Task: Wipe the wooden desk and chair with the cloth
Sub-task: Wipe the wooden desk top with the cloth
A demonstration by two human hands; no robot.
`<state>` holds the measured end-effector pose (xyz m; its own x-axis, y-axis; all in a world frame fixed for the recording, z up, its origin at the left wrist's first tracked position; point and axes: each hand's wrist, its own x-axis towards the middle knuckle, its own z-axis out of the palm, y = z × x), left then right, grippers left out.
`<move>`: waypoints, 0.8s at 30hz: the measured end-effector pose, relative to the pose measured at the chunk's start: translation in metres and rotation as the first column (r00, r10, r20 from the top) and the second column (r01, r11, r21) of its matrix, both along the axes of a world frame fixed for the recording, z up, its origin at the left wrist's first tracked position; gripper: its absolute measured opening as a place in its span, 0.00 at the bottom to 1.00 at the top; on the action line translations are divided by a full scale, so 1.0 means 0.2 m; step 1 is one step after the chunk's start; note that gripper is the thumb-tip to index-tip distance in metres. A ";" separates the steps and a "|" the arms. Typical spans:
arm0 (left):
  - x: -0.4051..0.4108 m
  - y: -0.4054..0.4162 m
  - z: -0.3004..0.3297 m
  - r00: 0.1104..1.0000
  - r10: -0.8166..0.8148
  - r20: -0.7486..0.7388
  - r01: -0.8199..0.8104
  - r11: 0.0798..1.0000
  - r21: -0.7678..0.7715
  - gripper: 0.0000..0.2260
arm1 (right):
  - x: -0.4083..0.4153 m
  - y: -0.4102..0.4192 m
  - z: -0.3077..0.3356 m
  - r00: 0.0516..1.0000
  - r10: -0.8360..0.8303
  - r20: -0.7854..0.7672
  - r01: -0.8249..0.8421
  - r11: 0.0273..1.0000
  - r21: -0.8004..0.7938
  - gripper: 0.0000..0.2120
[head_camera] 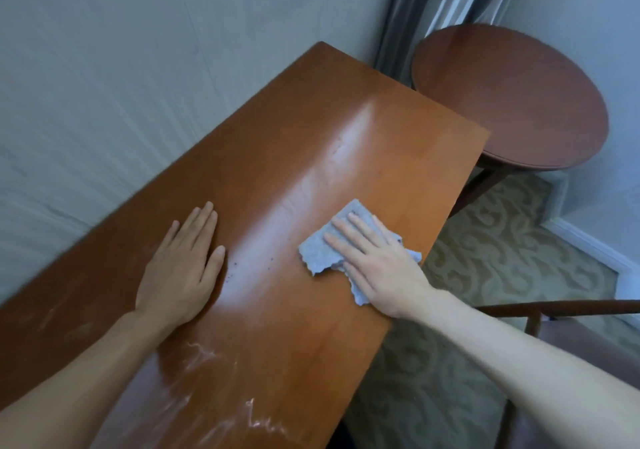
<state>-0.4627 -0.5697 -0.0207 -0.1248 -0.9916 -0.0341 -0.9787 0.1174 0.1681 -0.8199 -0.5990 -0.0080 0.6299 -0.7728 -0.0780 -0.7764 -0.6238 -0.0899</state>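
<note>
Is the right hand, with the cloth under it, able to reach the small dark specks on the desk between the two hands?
Probably yes. The right hand presses the cloth flat on the desk, and the specks lie just to its left, with only bare wood between.

Glossy wooden desk (311,136); nubby blue cloth (318,251).

Nothing here carries writing that can be read. The glossy reddish-brown wooden tabletop (311,143) bears only pale smears and a few dark specks, no letters or numbers. The crumpled pale-blue cloth (320,251) shows no tag or brand, and the swirl-patterned beige carpet (502,258) has ornament only.
</note>
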 end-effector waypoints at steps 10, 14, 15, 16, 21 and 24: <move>0.00 -0.01 0.04 0.999 0.003 -0.043 -0.001 0.998 0.058 0.31 | 0.09 -0.36 0.00 0.953 -0.290 0.082 0.291 0.957 0.000 0.24; 0.04 0.00 0.04 0.996 0.016 -0.089 -0.010 0.998 0.063 0.32 | 0.32 -0.23 0.01 0.987 -0.123 0.104 0.125 0.992 -0.010 0.24; 0.05 0.02 0.05 0.995 0.028 -0.091 -0.023 0.998 0.060 0.32 | 0.39 -0.18 0.01 0.991 -0.080 0.106 0.082 0.997 -0.010 0.25; 0.07 0.04 0.05 0.995 0.038 -0.087 -0.033 0.998 0.057 0.32 | 0.46 -0.14 0.01 0.992 -0.057 0.112 0.058 0.998 -0.008 0.25; 0.20 0.17 0.08 0.993 0.081 -0.085 -0.078 0.996 0.039 0.31 | 0.71 -0.03 -0.02 0.954 -0.243 0.176 0.239 0.970 0.040 0.24; 0.31 0.25 0.08 0.987 0.119 -0.108 -0.116 0.993 0.035 0.30 | 0.78 -0.03 -0.02 0.935 -0.305 0.184 0.302 0.952 0.042 0.24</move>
<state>-0.4000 -0.5199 -0.0042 -0.0116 -0.9984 -0.0549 -0.9610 -0.0040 0.2764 -0.6638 -0.6045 -0.0112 0.3698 -0.9291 0.0068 -0.8973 -0.3590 -0.2568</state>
